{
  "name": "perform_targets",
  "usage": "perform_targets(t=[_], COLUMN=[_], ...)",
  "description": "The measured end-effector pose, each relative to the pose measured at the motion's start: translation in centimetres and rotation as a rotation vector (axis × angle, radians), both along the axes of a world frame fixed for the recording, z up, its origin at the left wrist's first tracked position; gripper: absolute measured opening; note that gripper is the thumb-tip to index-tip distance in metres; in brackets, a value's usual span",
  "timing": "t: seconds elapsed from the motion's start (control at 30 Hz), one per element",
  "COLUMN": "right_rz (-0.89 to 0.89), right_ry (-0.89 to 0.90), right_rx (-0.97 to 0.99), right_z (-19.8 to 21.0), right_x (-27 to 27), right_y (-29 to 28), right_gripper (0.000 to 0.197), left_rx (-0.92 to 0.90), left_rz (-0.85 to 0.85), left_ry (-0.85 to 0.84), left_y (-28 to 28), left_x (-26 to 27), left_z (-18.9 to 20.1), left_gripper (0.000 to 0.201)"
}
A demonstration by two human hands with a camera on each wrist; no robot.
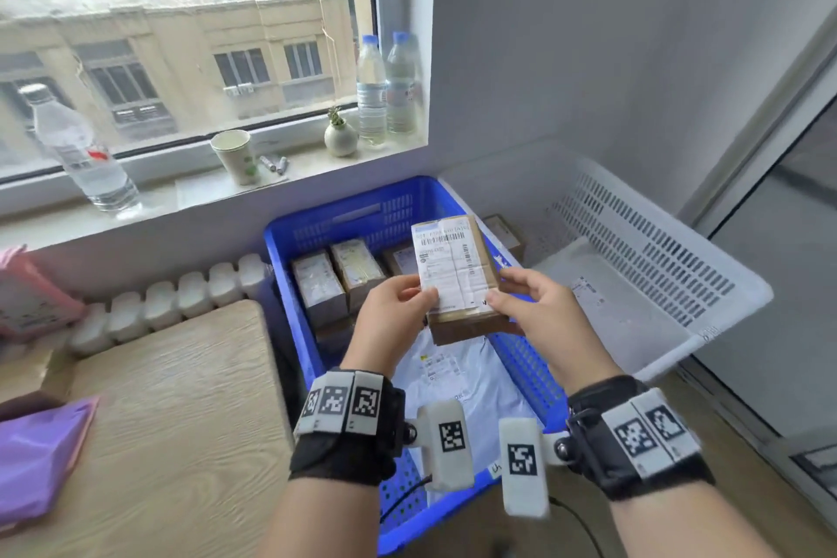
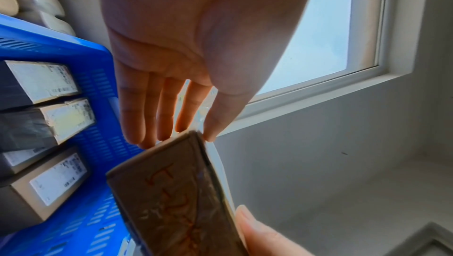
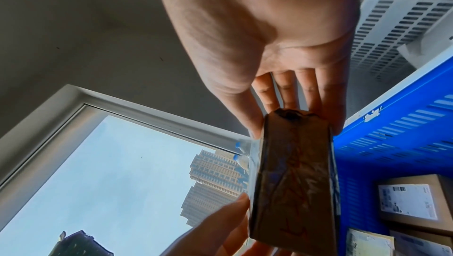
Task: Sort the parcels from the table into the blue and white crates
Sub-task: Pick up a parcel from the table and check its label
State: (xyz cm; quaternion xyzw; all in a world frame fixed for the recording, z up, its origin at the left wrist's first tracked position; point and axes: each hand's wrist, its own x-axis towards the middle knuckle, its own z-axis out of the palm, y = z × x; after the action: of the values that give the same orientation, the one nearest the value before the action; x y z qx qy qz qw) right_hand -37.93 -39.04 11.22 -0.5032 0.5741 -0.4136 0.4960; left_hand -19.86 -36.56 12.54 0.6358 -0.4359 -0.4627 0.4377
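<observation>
Cardboard parcel [image 1: 459, 281], centre frame above the blue crate [image 1: 312, 240], looks stiff and light, pinched at its near corners by left hand [image 1: 392, 317] and right hand [image 1: 534, 308].

Bright daylight from the window [image 1: 181, 36]; edges warped, softly blurred.
</observation>
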Motion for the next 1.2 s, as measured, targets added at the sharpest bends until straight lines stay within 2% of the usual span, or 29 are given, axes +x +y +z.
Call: perform_targets(t=[0.3, 0.47, 0.63, 0.97, 1.2], right_rz=[0.201, 0.254, 0.300, 0.307, 0.290], right_ry=[-0.013, 0.070, 0.191, 0.358, 0.440], right_rx=[0.131, 0.224, 0.253, 0.272, 0.282], right_z=[-4.2, -9.0, -13.5, -20.9, -25.2], right_x=[1.4, 2.4, 4.7, 10.0, 13.0], right_y=[-12.9, -19.4, -23.7, -29.5, -33.1], right_gripper=[0.045, 0.050, 0.051, 0.052, 0.055], left_rx=[0.103, 0.203, 0.296, 0.405, 0.399], left_rz=[0.160, 0.224, 0.288, 0.244, 0.079], left_ry=[-0.109, -0.156, -0.279, -0.542, -0.758], left_y=[-8.5, -12.4, -15.5, -22.4, -25.5], left_x=[-0.4, -0.4, 1.3, 6.4, 9.1], left_z=[-3.2, -6.4, -9.8, -17.2, -21.8], left_gripper=[0.026, 0.028, 0.041, 0.043, 0.050])
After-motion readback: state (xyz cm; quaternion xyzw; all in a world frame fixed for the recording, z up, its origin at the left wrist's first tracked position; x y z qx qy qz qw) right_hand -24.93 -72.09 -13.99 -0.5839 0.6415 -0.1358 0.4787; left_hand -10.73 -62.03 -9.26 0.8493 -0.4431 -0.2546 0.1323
